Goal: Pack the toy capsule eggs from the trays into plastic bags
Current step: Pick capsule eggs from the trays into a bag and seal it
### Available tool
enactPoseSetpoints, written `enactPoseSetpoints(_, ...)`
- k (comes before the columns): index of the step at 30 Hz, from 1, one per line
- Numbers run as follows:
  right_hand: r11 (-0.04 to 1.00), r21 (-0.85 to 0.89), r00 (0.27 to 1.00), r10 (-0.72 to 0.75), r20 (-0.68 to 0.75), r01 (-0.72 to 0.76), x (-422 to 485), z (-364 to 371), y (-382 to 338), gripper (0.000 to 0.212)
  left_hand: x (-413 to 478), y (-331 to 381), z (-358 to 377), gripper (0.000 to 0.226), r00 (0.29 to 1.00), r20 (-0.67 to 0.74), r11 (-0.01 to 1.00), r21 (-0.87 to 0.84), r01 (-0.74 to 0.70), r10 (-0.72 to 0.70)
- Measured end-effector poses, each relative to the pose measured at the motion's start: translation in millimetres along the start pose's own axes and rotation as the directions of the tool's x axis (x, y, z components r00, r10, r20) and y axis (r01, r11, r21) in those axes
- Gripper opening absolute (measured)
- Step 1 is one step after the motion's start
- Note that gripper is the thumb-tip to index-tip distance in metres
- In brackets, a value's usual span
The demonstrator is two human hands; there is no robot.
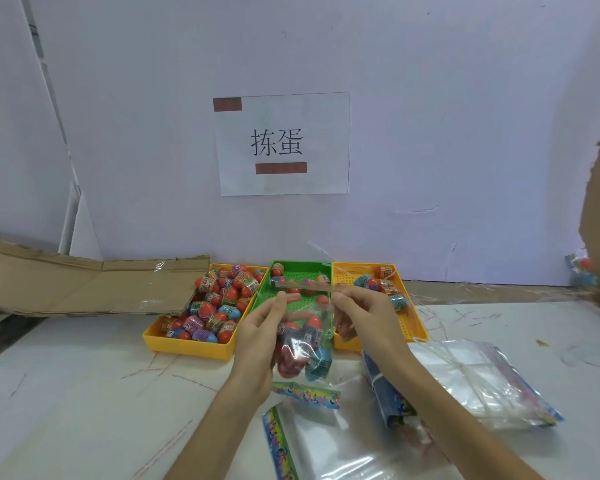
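Above the near middle of the table (66, 393), a clear bag (303, 355) is hanging between both hands.

- Left hand (257, 341): it is pinching the left end of the bag's top edge between thumb and fingers.
- Right hand (364, 317): it is pinching the right end of the same edge, fingers curled.
- Bagged eggs (291, 365): several are sitting in the bottom of the bag, red ones and one blue.
- Left tray (187, 346): yellow, it is lying at the back left and holding a heap of loose eggs (215, 306).
- Green tray (264, 292): it is standing in the middle, touching both neighbours and holding a few eggs, partly hidden behind the hands.
- Right tray (413, 323): yellow, it is holding a small cluster of eggs at its far end.
- Bag stack (482, 379): a banded bundle of empty bags is lying to the right of the right forearm.
- Flat bag (326, 445): it is lying empty between the forearms, its printed edge facing left.
- Cardboard (84, 285): a flattened sheet is lying beside the left tray.
- Sign (281, 143): a white sheet with two characters is hanging on the wall behind the trays.
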State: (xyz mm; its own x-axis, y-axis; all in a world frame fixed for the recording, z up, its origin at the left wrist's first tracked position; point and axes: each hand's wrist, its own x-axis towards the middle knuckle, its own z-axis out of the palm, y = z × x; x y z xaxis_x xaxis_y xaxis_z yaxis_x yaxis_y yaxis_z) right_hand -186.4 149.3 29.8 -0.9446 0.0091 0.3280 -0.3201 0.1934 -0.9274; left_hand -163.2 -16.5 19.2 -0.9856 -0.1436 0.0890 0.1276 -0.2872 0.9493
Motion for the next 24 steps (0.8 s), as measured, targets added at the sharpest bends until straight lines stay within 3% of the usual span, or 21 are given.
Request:
enactPoseSetpoints(4, 0.986, -0.161, 0.998, -0.039, -0.039, 0.032, -1, 3, -1, 0.013, 0, -1, 0, 0.022, 0.999, -0.046, 0.999, 0.045, -0.004, 0.006)
enactPoseSetpoints(6, 0.916, -0.368, 0.974, -0.207, -0.094, 0.159, -3, 2, -6, 0.024, -1, -3, 2, 0.027, 0.998, -0.065, 0.998, 0.061, -0.001, 0.005)
enactPoseSetpoints(8, 0.781, -0.515, 0.892, -0.447, -0.064, 0.354, -6, 2, -17, 0.029, -2, -5, 4, 0.026, 0.997, -0.08, 0.997, 0.071, 0.01, -0.005)
enactPoseSetpoints(11, 0.66, -0.55, 0.803, -0.594, 0.036, 0.512, -19, 13, -23, 0.021, -2, -9, 6, 0.022, 0.998, -0.06, 0.992, 0.127, -0.021, 0.029)
enactPoseSetpoints(19, 0.788, -0.342, 0.84, -0.542, 0.008, 0.511, -32, 19, -8, 0.013, -12, -8, 13, 0.04, 0.938, 0.158, 0.895, 0.286, -0.342, 0.307)
enactPoseSetpoints(24, 0.826, -0.307, 0.86, -0.508, -0.042, 0.473, -30, 15, -5, 0.013, -17, -9, 14, 0.029, 0.889, 0.23, 0.824, 0.336, -0.455, 0.397)
